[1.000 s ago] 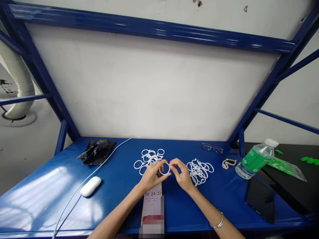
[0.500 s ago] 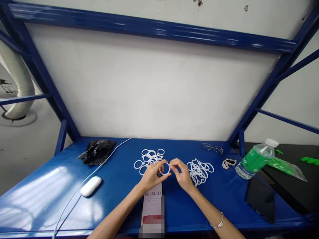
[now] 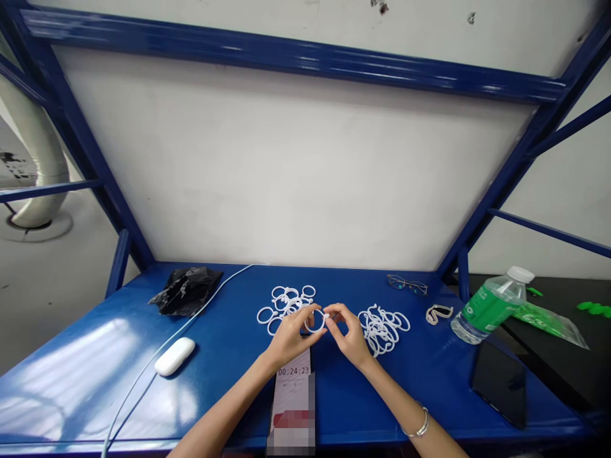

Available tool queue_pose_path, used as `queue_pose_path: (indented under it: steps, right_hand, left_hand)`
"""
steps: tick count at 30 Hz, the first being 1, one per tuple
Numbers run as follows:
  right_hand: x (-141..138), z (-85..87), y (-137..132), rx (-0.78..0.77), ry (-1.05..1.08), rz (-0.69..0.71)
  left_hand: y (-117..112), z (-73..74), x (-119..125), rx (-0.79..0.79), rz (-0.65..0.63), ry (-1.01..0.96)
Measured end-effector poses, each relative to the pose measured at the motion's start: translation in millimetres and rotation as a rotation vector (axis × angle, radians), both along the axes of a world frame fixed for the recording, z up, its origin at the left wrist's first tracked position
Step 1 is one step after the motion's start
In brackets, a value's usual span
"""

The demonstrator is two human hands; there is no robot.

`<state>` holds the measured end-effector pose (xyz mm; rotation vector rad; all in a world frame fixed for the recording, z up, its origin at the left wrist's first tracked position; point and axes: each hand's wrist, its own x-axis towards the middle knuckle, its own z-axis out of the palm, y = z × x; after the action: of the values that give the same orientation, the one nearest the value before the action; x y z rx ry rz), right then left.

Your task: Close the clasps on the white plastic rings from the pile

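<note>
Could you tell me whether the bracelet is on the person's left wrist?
No, the bracelet sits on the wrist of the right hand.

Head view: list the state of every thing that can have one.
Thin white plastic ring: held above the table between both hands.
Left hand: grip pinched on the ring.
Right hand: grip pinched on the ring.
Clear plastic bottle with green label: capped, tilted.
Flat black phone: screen dark.
Black plastic bag: crumpled.
White oval case: shut.
</note>
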<state>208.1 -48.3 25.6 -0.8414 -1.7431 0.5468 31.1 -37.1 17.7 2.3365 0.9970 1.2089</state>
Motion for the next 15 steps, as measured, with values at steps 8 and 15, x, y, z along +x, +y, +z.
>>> queue_pose_path:
  steps: [8, 15]
  right_hand:
    - [-0.4, -2.7, 1.6, -0.164, 0.048, 0.097]
    - [-0.6, -6.4, 3.2, -0.344, 0.18, 0.258]
  left_hand:
    - [0.0, -0.3, 0.6, 0.031, 0.032, 0.023]
    - [-0.4, 1.1, 1.3, 0.047, 0.043, 0.069]
